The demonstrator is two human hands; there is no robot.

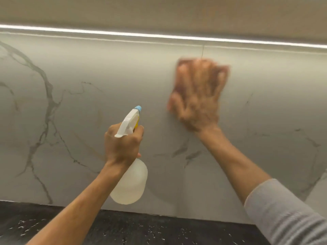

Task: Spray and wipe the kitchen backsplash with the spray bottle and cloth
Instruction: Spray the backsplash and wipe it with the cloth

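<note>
The backsplash (85, 71) is pale marble with dark grey veins and fills most of the view. My left hand (122, 144) grips the neck of a translucent white spray bottle (131, 184), whose white trigger head and blue nozzle point up at the wall. My right hand (196, 96) is pressed flat against the wall, fingers spread, over a reddish-brown cloth (223, 69). Only the cloth's upper edges show around my fingers. That hand and the cloth are motion-blurred.
A dark speckled countertop (123, 230) runs along the bottom edge below the wall. A bright light strip (123, 33) lines the underside of the upper cabinet. A vertical seam (203, 51) in the backsplash sits just above my right hand.
</note>
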